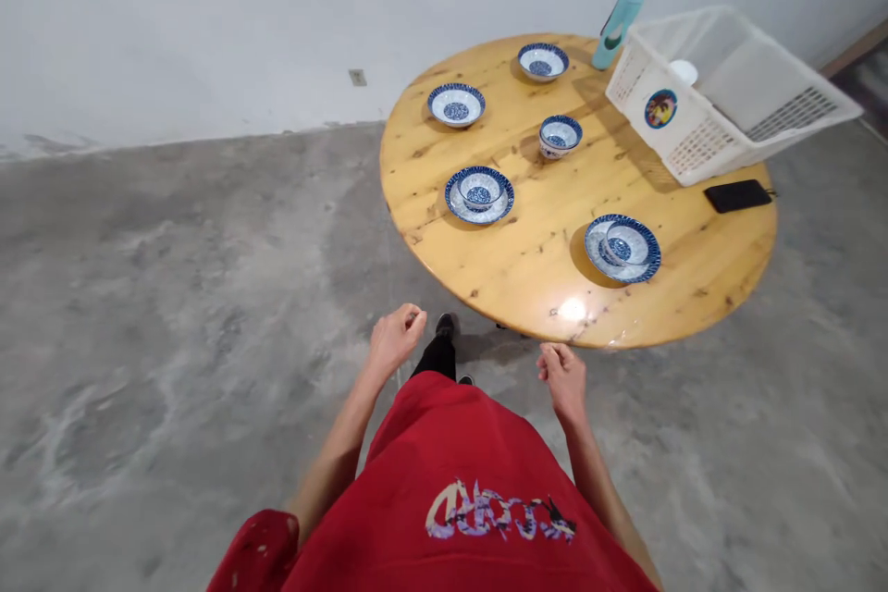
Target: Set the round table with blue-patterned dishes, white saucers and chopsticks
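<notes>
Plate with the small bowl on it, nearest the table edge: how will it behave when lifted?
Likely glazed ceramic, going by the painted pattern: the plate should be stiff, breakable and fairly heavy for its size. The bowl seems to sit loose and off-centre on it, so it may slide if the plate tilts.

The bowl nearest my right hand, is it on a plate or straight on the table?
On a plate: the bowl sits upright on a blue-rimmed plate, whose rim shows all around it.
</notes>
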### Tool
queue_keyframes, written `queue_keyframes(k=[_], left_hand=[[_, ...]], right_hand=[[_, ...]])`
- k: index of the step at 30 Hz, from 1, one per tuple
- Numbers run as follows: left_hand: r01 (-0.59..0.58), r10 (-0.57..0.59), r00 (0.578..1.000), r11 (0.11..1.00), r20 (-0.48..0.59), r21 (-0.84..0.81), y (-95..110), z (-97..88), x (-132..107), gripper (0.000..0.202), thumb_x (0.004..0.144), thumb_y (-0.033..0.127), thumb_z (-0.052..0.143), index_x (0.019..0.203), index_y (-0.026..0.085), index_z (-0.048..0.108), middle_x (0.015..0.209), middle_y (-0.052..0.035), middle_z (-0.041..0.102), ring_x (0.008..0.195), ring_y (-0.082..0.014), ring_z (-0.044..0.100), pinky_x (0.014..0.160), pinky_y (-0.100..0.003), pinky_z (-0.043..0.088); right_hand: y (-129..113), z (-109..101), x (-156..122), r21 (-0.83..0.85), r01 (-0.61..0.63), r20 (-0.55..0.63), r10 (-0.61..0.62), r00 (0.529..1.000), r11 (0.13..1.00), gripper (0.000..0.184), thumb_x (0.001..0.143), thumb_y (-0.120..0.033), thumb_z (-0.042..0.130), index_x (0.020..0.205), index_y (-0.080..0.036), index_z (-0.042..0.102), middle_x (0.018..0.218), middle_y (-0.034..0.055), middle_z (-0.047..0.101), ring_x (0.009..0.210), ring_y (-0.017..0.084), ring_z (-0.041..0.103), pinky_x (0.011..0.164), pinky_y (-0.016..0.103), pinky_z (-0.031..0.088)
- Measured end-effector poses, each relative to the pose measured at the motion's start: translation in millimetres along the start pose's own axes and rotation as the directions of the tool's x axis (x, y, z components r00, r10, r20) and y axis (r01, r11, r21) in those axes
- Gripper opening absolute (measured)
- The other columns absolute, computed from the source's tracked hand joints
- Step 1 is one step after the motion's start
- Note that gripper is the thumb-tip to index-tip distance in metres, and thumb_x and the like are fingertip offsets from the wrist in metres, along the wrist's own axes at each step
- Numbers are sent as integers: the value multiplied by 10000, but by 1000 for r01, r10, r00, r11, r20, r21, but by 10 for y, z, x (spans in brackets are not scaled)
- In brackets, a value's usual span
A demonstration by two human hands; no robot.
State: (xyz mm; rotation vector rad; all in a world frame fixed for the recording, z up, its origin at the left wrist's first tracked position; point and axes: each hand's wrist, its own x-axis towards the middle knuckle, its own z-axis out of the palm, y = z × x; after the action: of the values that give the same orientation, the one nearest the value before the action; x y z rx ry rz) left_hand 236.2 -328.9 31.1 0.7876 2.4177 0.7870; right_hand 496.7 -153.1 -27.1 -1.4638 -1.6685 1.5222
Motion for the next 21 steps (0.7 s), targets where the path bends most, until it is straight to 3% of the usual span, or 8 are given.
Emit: queue_keyframes(k=[6, 9, 11, 15, 21], left_hand=[[-77, 77, 997, 996, 12, -53, 12, -85, 205, 279, 902, 398, 426, 787, 228, 615, 725, -11, 707, 670, -166, 643, 641, -244, 401], [-95, 96, 995, 994, 17, -58, -122, -225, 359, 278, 907, 403, 429, 816, 227, 624, 735, -8, 704, 669, -159, 643, 643, -238, 400], [-77, 78, 997, 996, 11, -34, -305, -394, 465, 285, 909, 405, 426, 825, 226, 632, 739, -10, 701, 677, -159, 643, 647, -238, 396], [5, -4, 999, 999, -48, 32, -876, -936, 708, 296, 904, 393, 418, 825, 220, 646, 748, -18, 697, 693, -161, 634, 650, -242, 384], [196, -191, 977, 980, -98, 40, -1898, -1936, 1211, 311, 897, 428, 418, 873, 222, 649, 779, -21, 710, 712, -172, 659, 641, -233, 403]], right_hand=[[186, -60, -288, 68, -130, -134, 139, 981, 989, 363, 739, -537, 649, 763, -176, 625, 566, -22, 589, 433, 124, 498, 424, 236, 371], [118, 97, -284, 105, -129, -147, 144, 979, 986, 363, 728, -532, 661, 780, -174, 629, 573, -20, 594, 439, 120, 495, 426, 233, 372], [-43, 321, -210, 95, -114, -139, 126, 982, 989, 357, 731, -523, 654, 784, -171, 635, 572, -20, 590, 438, 116, 487, 430, 233, 371], [-599, 1079, 22, 16, -39, -26, 39, 999, 999, 339, 778, -507, 632, 711, -176, 613, 598, -9, 593, 466, 108, 492, 459, 230, 375], [-1473, 2635, 228, 31, 16, 199, -22, 980, 999, 276, 827, -445, 579, 801, -175, 632, 637, -10, 605, 480, 105, 499, 474, 228, 379]])
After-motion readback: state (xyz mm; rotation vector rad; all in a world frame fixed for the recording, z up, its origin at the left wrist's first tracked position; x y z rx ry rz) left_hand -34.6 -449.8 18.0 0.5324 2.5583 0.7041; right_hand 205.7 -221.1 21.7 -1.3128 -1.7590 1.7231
